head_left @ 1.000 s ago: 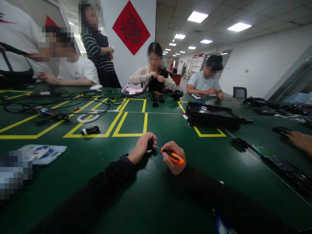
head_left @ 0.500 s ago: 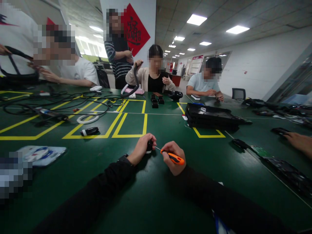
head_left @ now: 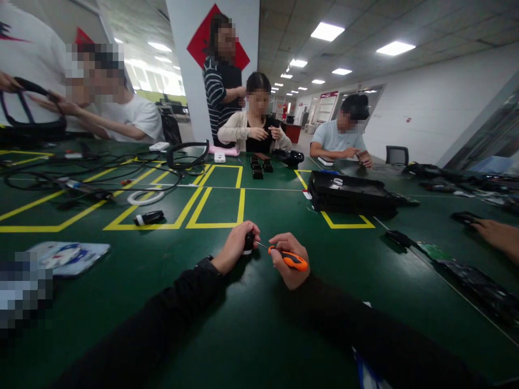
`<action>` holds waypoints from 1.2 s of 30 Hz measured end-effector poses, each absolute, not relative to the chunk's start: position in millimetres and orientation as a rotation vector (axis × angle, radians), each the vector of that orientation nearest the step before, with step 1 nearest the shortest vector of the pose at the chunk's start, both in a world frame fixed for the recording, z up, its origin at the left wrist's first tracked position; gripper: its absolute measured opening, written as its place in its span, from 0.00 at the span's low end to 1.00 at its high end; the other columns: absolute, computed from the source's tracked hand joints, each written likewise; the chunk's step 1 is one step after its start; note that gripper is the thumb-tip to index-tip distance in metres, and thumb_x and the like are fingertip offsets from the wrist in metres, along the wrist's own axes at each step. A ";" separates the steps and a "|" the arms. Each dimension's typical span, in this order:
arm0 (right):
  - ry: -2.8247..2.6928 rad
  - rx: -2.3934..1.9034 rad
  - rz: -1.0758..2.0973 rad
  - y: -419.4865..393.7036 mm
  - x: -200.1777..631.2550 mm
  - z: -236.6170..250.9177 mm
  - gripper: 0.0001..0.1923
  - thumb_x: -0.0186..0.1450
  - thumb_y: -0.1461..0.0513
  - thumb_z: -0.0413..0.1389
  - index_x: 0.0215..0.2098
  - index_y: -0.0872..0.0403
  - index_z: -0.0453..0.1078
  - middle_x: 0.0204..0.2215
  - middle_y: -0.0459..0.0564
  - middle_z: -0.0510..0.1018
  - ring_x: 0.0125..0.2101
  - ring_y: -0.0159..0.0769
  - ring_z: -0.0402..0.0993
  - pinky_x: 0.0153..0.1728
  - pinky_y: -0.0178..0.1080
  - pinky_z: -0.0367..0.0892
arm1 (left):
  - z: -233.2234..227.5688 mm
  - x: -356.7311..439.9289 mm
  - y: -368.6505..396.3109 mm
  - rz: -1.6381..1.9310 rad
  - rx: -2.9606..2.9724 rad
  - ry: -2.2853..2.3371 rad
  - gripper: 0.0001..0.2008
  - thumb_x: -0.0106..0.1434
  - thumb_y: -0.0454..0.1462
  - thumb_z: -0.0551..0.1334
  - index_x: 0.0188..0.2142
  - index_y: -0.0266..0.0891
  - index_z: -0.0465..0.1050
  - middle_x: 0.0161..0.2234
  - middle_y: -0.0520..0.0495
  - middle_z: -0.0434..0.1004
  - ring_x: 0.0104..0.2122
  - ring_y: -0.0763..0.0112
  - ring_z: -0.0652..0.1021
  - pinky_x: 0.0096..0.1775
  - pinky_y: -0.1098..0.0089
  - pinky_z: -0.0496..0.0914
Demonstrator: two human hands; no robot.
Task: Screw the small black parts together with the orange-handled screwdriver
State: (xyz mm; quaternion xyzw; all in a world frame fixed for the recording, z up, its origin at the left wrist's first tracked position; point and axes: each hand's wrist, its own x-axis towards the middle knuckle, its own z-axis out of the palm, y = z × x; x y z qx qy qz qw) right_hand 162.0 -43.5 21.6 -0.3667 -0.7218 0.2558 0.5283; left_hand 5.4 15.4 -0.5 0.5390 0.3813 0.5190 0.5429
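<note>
The left hand (head_left: 237, 246) rests on the green worktop (head_left: 251, 324), fingers closed round a small black part (head_left: 248, 242), apparently to steady it against the surface. The right hand (head_left: 287, 260) grips an orange-handled screwdriver (head_left: 290, 259), fingers wrapped round the handle; its thin shaft points left and meets the black part, which sits near the worktop centre, just below a yellow marked box (head_left: 217, 208). Open room: bare green surface lies between both forearms and toward the viewer. To the right, well apart, lie a black tray (head_left: 352, 194) and another person's hand (head_left: 497, 235). To the left lie cables (head_left: 93, 173) and a black cylinder (head_left: 149, 218), also well apart
</note>
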 end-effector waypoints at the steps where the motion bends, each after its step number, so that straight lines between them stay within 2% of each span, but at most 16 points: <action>1: -1.729 -0.865 0.607 -43.4 161.7 20.6 0.08 0.55 0.65 0.51 0.35 0.55 0.63 0.17 0.40 0.62 0.17 0.26 0.57 0.20 0.31 0.55 | -0.3 5.3 15.2 1.230 1.282 0.901 0.14 0.58 0.44 0.49 0.29 0.36 0.65 0.22 0.51 0.68 0.20 0.75 0.70 0.24 0.73 0.65; 5: -1.783 -0.798 0.561 -44.9 161.3 20.9 0.07 0.52 0.66 0.51 0.31 0.55 0.64 0.23 0.44 0.64 0.21 0.27 0.59 0.23 0.32 0.57 | 0.8 5.4 14.5 1.243 1.295 0.915 0.14 0.58 0.44 0.49 0.28 0.35 0.65 0.22 0.51 0.69 0.20 0.76 0.70 0.25 0.73 0.65; 8: -1.792 -0.801 0.545 -45.4 161.6 23.2 0.05 0.53 0.65 0.51 0.30 0.55 0.65 0.25 0.45 0.64 0.24 0.29 0.61 0.26 0.33 0.58 | 0.5 5.7 15.2 1.242 1.303 0.913 0.14 0.58 0.44 0.49 0.28 0.36 0.65 0.22 0.51 0.68 0.20 0.76 0.70 0.25 0.74 0.65; 12: -1.743 -0.866 0.608 -43.1 162.0 22.5 0.06 0.57 0.64 0.49 0.33 0.55 0.63 0.21 0.43 0.64 0.21 0.27 0.60 0.23 0.32 0.57 | -0.5 6.0 16.5 1.240 1.294 0.933 0.14 0.58 0.44 0.49 0.28 0.36 0.65 0.22 0.51 0.68 0.19 0.76 0.70 0.25 0.73 0.65; 16: -1.745 -0.855 0.621 -42.3 161.5 20.1 0.07 0.55 0.65 0.50 0.33 0.55 0.63 0.19 0.41 0.61 0.18 0.26 0.57 0.21 0.31 0.55 | 0.1 6.2 16.0 1.245 1.308 0.914 0.14 0.58 0.44 0.49 0.27 0.36 0.64 0.22 0.52 0.67 0.19 0.76 0.69 0.24 0.74 0.64; 24: -1.878 -0.722 0.500 -45.8 159.9 23.4 0.06 0.52 0.66 0.51 0.27 0.55 0.69 0.23 0.45 0.61 0.25 0.30 0.60 0.26 0.34 0.58 | 1.2 6.0 15.4 1.253 1.319 0.908 0.14 0.59 0.44 0.49 0.24 0.37 0.60 0.22 0.52 0.68 0.19 0.75 0.69 0.24 0.73 0.64; 30: -1.855 -0.761 0.524 -46.2 161.0 27.9 0.07 0.57 0.62 0.51 0.30 0.55 0.69 0.24 0.46 0.65 0.26 0.31 0.62 0.28 0.35 0.59 | 4.0 5.7 13.3 1.249 1.369 0.860 0.13 0.59 0.43 0.49 0.25 0.37 0.60 0.22 0.52 0.67 0.20 0.76 0.69 0.24 0.74 0.63; 34: -1.738 -0.884 0.621 -42.7 161.0 21.6 0.09 0.59 0.62 0.49 0.37 0.55 0.65 0.19 0.42 0.63 0.20 0.27 0.59 0.23 0.32 0.57 | 3.1 6.0 14.1 1.258 1.354 0.866 0.13 0.59 0.42 0.49 0.25 0.37 0.60 0.22 0.52 0.67 0.19 0.76 0.69 0.24 0.74 0.63; 36: -1.715 -0.905 0.637 -41.5 161.0 18.2 0.08 0.58 0.62 0.49 0.37 0.55 0.63 0.18 0.41 0.62 0.18 0.27 0.58 0.22 0.32 0.56 | 2.7 6.4 14.4 1.257 1.343 0.874 0.13 0.59 0.43 0.49 0.25 0.36 0.61 0.22 0.52 0.68 0.19 0.75 0.69 0.24 0.73 0.63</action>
